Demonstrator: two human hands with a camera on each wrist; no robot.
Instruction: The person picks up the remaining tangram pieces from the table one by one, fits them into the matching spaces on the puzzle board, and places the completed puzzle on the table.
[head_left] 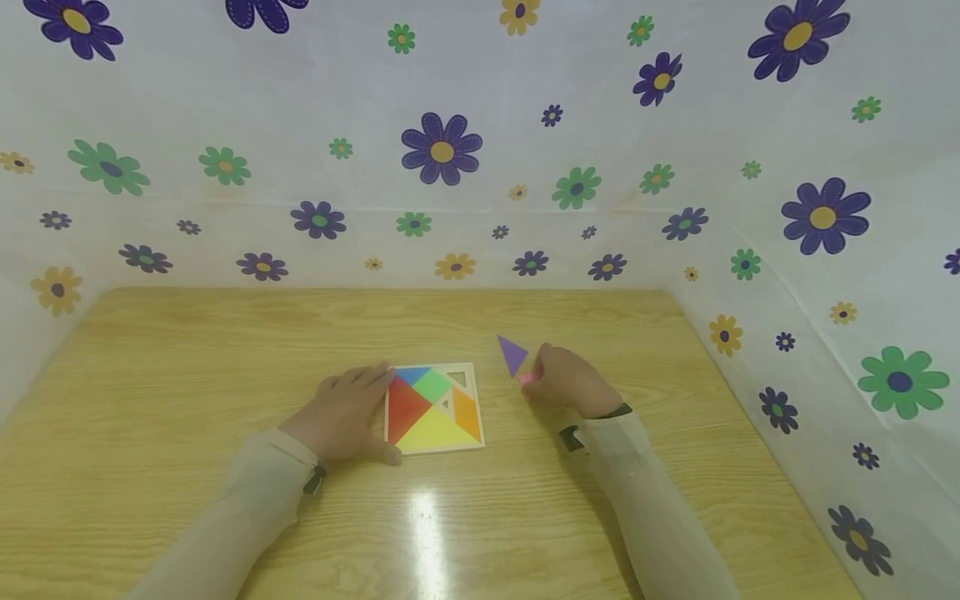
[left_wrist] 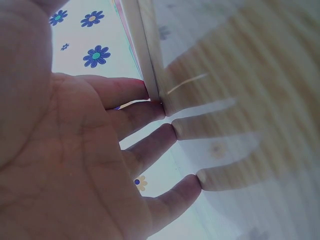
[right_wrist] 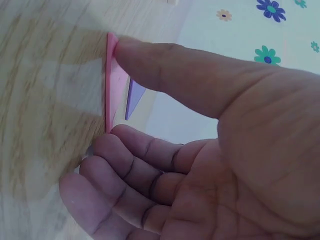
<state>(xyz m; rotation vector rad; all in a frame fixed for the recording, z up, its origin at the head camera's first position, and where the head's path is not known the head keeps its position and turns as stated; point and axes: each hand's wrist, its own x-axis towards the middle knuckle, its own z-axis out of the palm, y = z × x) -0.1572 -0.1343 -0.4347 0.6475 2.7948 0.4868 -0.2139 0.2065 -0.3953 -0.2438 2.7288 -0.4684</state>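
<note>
1. The left hand point(head_left: 347, 412) is lying flat on the worktop point(head_left: 187, 375) just left of centre in the head view, fingers straight and slightly spread. The fingertips point(left_wrist: 159, 111) are pressing against the left edge of the puzzle tray point(head_left: 435, 410), which seems to be bracing the tray so that it does not slide.

2. The puzzle tray is sitting at the centre of the head view, flat on the worktop, with a pale frame around coloured pieces: red on the left, blue and green at the top, yellow at the bottom, orange on the right. Gaps are showing at its upper right corner and near its middle, so the set is not complete.

3. The right hand point(head_left: 564, 382) is resting right of centre, near the tray but apart from it. It is pinching a pink triangle point(right_wrist: 114, 82) between the thumb and the curled fingers; in the right wrist view the piece is standing on edge against the worktop, apparently tipped up so the fingers can get under it.

4. A purple triangle point(head_left: 513, 354) is lying flat just beyond the right hand, toward the upper middle of the head view, next to the pink piece; I cannot tell whether they are touching.

5. A white flowered sheet point(head_left: 442, 150) is filling the upper half of the head view and running down its right side, closing in the worktop.
</note>
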